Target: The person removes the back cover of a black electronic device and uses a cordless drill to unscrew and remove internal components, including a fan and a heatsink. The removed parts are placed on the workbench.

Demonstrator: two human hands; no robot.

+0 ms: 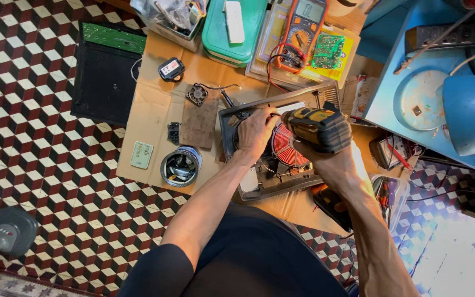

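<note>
An opened induction cooker body [281, 181], grey with a red copper coil [286, 148] inside, lies on a sheet of cardboard [155, 104]. My right hand [333, 162] grips a yellow and black cordless screwdriver [317, 127], its tip pointing left into the cooker's upper part. My left hand [255, 131] rests on the cooker's inside by the coil, fingers curled right at the driver's tip.
On the cardboard lie a small fan [197, 94], a brown board [199, 124], a round tin of parts [181, 166] and a pale remote [142, 155]. A black glass top panel [105, 71] lies at left. A multimeter [300, 33] and green box [232, 27] sit behind; a blue table [413, 82] stands at right.
</note>
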